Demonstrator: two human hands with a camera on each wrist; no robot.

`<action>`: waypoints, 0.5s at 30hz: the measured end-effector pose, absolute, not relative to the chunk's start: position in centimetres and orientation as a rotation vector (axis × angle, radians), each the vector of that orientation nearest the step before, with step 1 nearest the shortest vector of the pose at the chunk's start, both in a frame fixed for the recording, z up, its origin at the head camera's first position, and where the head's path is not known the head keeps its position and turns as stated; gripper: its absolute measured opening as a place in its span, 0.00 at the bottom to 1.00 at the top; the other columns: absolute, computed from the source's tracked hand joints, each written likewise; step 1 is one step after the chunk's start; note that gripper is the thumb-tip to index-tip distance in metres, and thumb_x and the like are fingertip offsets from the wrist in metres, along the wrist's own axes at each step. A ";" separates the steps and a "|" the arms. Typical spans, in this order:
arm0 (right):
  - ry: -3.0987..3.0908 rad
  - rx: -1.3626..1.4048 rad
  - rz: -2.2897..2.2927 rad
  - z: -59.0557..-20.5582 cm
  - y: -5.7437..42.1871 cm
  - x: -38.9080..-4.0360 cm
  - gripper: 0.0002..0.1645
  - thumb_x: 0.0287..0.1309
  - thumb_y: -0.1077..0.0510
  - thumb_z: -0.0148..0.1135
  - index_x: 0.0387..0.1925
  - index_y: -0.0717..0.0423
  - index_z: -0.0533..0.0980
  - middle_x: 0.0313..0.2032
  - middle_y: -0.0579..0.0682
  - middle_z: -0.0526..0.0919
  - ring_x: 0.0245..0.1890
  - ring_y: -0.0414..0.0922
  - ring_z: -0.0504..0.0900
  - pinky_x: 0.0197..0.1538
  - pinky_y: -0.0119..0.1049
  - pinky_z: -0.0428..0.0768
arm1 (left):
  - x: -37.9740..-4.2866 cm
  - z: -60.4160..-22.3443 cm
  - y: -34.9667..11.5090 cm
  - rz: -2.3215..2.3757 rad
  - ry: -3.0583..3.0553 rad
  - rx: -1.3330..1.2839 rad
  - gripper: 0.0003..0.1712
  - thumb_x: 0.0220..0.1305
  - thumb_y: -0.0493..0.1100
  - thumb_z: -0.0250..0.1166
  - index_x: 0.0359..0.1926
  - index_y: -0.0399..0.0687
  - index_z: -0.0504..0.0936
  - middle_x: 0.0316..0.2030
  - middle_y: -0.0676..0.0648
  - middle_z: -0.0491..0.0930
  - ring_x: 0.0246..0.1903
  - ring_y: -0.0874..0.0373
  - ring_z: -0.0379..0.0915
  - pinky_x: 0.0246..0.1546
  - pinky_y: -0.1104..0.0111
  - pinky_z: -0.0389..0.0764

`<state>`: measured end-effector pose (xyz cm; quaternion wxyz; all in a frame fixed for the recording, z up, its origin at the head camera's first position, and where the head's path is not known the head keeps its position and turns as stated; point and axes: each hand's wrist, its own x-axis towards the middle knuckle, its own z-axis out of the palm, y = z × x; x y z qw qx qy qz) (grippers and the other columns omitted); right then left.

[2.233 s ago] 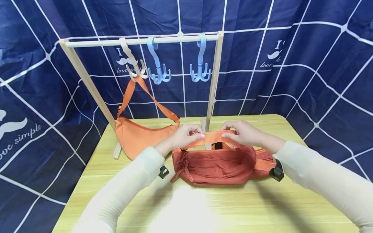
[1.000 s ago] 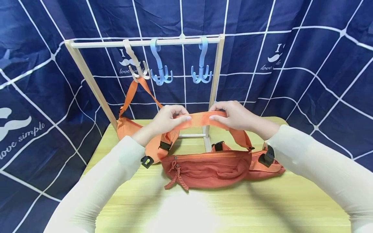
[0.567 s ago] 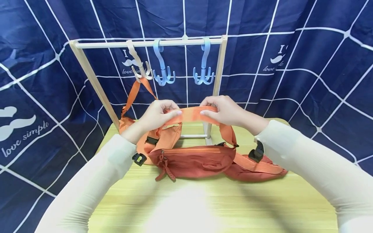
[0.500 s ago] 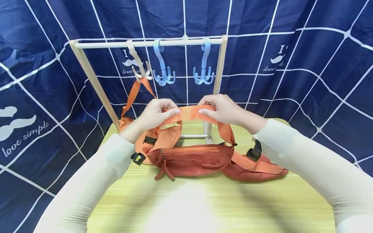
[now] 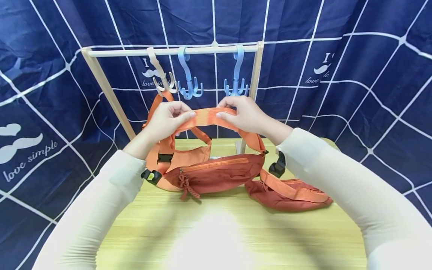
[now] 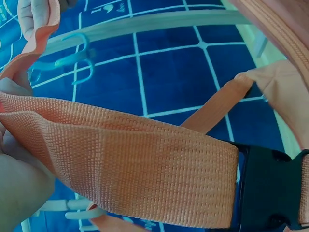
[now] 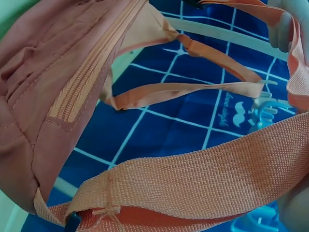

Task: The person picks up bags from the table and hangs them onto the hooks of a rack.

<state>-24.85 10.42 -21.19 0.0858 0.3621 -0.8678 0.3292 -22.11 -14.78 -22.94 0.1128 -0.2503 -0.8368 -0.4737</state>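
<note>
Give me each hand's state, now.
Left hand: closed, holding the strap of the middle bag.
Right hand: closed, holding the same strap.

Beneath the round white rail [image 5: 209, 49], a gap opens between two pale-blue plastic pronged hooks [image 5: 189, 83]; low on the left, the orange fabric crescent bag [image 5: 192, 155] blocks passage, on the right a pale wooden post [image 5: 258, 71], and nearer, the held-up rust-red fabric waist bag [image 5: 216, 174] obstructs
</note>
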 end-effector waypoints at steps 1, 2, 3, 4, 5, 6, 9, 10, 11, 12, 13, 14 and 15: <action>-2.589 1.066 0.980 -21.0 10.2 -24.9 0.07 0.61 0.55 0.64 0.39 0.54 0.80 0.32 0.48 0.80 0.27 0.47 0.68 0.31 0.40 0.65 | -22.1 -22.7 -14.9 -1.386 -2.453 -0.717 0.11 0.65 0.45 0.63 0.35 0.39 0.83 0.14 0.49 0.71 0.09 0.59 0.60 0.13 0.70 0.61; -2.590 1.056 0.980 -20.9 9.9 -24.9 0.07 0.61 0.55 0.64 0.38 0.54 0.80 0.32 0.48 0.80 0.26 0.47 0.68 0.31 0.40 0.65 | -22.1 -22.6 -15.1 -1.380 -2.451 -0.698 0.11 0.65 0.45 0.63 0.35 0.40 0.83 0.14 0.49 0.71 0.09 0.59 0.60 0.12 0.70 0.61; -2.589 1.048 0.982 -20.7 9.6 -24.9 0.07 0.61 0.55 0.63 0.38 0.54 0.80 0.33 0.48 0.80 0.26 0.47 0.68 0.30 0.40 0.64 | -22.2 -22.4 -15.3 -1.375 -2.449 -0.677 0.11 0.65 0.45 0.64 0.34 0.40 0.83 0.14 0.49 0.71 0.09 0.59 0.60 0.12 0.70 0.62; -2.586 1.043 0.981 -20.6 9.4 -25.0 0.07 0.61 0.55 0.63 0.39 0.53 0.80 0.33 0.48 0.80 0.26 0.48 0.68 0.31 0.40 0.64 | -22.2 -22.2 -15.5 -1.366 -2.450 -0.660 0.12 0.64 0.46 0.64 0.34 0.41 0.83 0.15 0.49 0.72 0.10 0.59 0.61 0.13 0.70 0.62; -2.583 1.039 0.981 -20.4 9.1 -25.0 0.07 0.61 0.55 0.63 0.39 0.53 0.80 0.33 0.48 0.80 0.27 0.47 0.69 0.31 0.39 0.64 | -22.3 -22.1 -15.6 -1.364 -2.451 -0.636 0.12 0.64 0.47 0.64 0.34 0.41 0.83 0.16 0.49 0.73 0.11 0.59 0.62 0.14 0.70 0.63; -2.580 1.035 0.983 -20.3 8.8 -25.0 0.08 0.61 0.55 0.63 0.39 0.53 0.80 0.34 0.48 0.81 0.27 0.47 0.69 0.31 0.39 0.64 | -22.3 -22.0 -15.8 -1.369 -2.454 -0.615 0.12 0.64 0.47 0.65 0.34 0.41 0.83 0.17 0.50 0.74 0.13 0.59 0.63 0.15 0.70 0.63; -2.582 1.027 0.995 -20.1 8.0 -25.2 0.08 0.62 0.54 0.63 0.40 0.53 0.80 0.34 0.47 0.81 0.29 0.46 0.70 0.32 0.39 0.65 | -22.6 -21.7 -16.5 -1.360 -2.453 -0.567 0.13 0.63 0.48 0.65 0.33 0.42 0.83 0.18 0.50 0.75 0.15 0.59 0.64 0.16 0.70 0.63; -2.583 1.023 1.001 -20.0 7.7 -25.2 0.08 0.62 0.54 0.63 0.41 0.53 0.80 0.34 0.47 0.81 0.30 0.46 0.70 0.33 0.38 0.65 | -22.6 -21.6 -16.7 -1.350 -2.452 -0.557 0.13 0.63 0.48 0.66 0.33 0.42 0.83 0.19 0.50 0.75 0.15 0.60 0.64 0.16 0.70 0.63; -2.586 1.019 1.009 -20.0 7.4 -25.3 0.09 0.62 0.54 0.63 0.41 0.52 0.79 0.35 0.46 0.81 0.30 0.45 0.70 0.33 0.38 0.65 | -22.7 -21.5 -16.8 -1.341 -2.452 -0.549 0.13 0.63 0.49 0.66 0.33 0.42 0.83 0.18 0.50 0.74 0.14 0.60 0.64 0.15 0.71 0.63; -2.589 1.014 1.021 -20.0 7.2 -25.4 0.09 0.62 0.53 0.63 0.41 0.52 0.79 0.34 0.46 0.80 0.29 0.46 0.70 0.33 0.38 0.64 | -22.9 -21.4 -17.0 -1.327 -2.449 -0.547 0.13 0.63 0.49 0.65 0.32 0.41 0.83 0.19 0.50 0.74 0.15 0.60 0.64 0.15 0.71 0.63; -2.590 1.011 1.031 -19.9 7.0 -25.4 0.09 0.62 0.53 0.62 0.42 0.52 0.79 0.34 0.46 0.80 0.29 0.45 0.70 0.33 0.38 0.65 | -23.0 -21.3 -17.2 -1.312 -2.446 -0.542 0.13 0.63 0.49 0.65 0.32 0.41 0.83 0.18 0.50 0.74 0.14 0.60 0.63 0.15 0.71 0.63; -2.588 1.009 1.035 -19.9 6.8 -25.5 0.10 0.62 0.53 0.62 0.42 0.52 0.79 0.34 0.46 0.80 0.29 0.45 0.71 0.33 0.38 0.65 | -23.1 -21.2 -17.4 -1.306 -2.442 -0.534 0.13 0.63 0.49 0.66 0.32 0.41 0.84 0.19 0.50 0.75 0.14 0.60 0.64 0.15 0.71 0.63; -2.581 1.006 1.039 -19.9 6.5 -25.6 0.10 0.62 0.53 0.62 0.43 0.52 0.79 0.33 0.46 0.80 0.29 0.45 0.71 0.33 0.38 0.66 | -23.2 -21.0 -17.5 -1.301 -2.436 -0.529 0.13 0.63 0.48 0.66 0.32 0.41 0.84 0.19 0.51 0.76 0.15 0.60 0.65 0.16 0.71 0.63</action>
